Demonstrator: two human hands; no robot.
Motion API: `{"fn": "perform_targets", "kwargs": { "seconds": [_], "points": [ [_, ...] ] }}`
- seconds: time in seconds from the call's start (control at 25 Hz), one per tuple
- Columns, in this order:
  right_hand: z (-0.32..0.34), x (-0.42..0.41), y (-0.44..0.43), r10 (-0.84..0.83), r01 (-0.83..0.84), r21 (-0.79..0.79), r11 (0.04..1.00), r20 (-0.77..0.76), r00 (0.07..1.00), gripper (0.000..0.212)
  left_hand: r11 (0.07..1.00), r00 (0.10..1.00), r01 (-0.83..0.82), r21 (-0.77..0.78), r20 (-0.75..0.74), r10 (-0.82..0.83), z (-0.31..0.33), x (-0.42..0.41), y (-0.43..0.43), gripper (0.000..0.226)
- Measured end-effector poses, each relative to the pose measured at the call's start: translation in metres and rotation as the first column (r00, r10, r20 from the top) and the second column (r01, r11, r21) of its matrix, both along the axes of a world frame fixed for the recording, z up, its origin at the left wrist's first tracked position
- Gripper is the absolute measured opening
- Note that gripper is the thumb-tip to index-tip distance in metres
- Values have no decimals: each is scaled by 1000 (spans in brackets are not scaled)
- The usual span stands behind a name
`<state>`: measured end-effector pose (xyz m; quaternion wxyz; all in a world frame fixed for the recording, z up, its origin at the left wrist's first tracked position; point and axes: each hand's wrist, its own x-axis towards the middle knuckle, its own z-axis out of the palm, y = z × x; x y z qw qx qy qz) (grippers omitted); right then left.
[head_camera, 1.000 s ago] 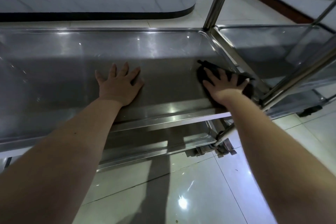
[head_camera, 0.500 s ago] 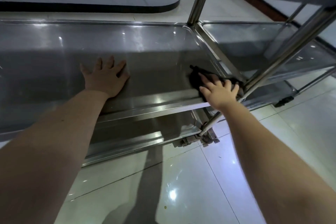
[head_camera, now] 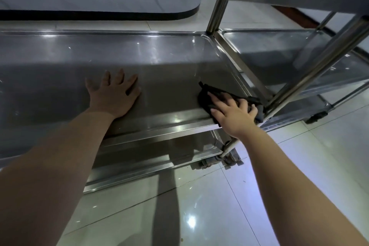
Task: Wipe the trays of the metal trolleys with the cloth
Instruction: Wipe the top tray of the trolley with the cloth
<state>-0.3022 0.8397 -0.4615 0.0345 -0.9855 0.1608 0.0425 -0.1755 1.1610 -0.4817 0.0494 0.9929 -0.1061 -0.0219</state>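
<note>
Two hands lie on the middle tray point(head_camera: 151, 54) of the nearer trolley, and the slanting post point(head_camera: 319, 60) at its near corner serves as the landmark. The dark cloth point(head_camera: 205, 97) sits bunched on the tray floor just beside the post's foot, with one end trailing towards it over the front lip. The right hand point(head_camera: 233, 114) presses down on the cloth, its fingers point(head_camera: 215, 99) spread and nearly straight, not curled round it. The left hand point(head_camera: 113, 96) rests flat on bare steel well apart from the post, fingers splayed, holding nothing. Beyond the post stands a second trolley's tray point(head_camera: 269, 46). The cloth looks soft, light and limp, so I judge it will ruck up under a push; a flat palm over its middle should carry it best. The polished steel looks stiff and slick, so the cloth should glide, though the corner by the post may need fingertips
</note>
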Motion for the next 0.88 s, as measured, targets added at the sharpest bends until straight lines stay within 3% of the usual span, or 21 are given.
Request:
{"fn": "perform_targets", "kwargs": {
  "seconds": [0.24,0.44,0.76,0.88],
  "points": [
    [-1,118,-14,92,-91,31,995,-59,994,52,1000,1000,22,-7,-9,-22,-3,1,5,65],
    [-1,185,-29,59,-58,14,998,-59,997,52,1000,1000,20,10,20,-20,-9,5,4,71],
    [-6,14,-54,135,-133,36,991,-73,988,42,1000,998,19,-9,-57,-19,8,-3,-1,65],
    [6,6,-25,35,-34,14,999,-99,994,45,985,994,-19,-169,-111,0,17,-3,5,51]
  ]
}}
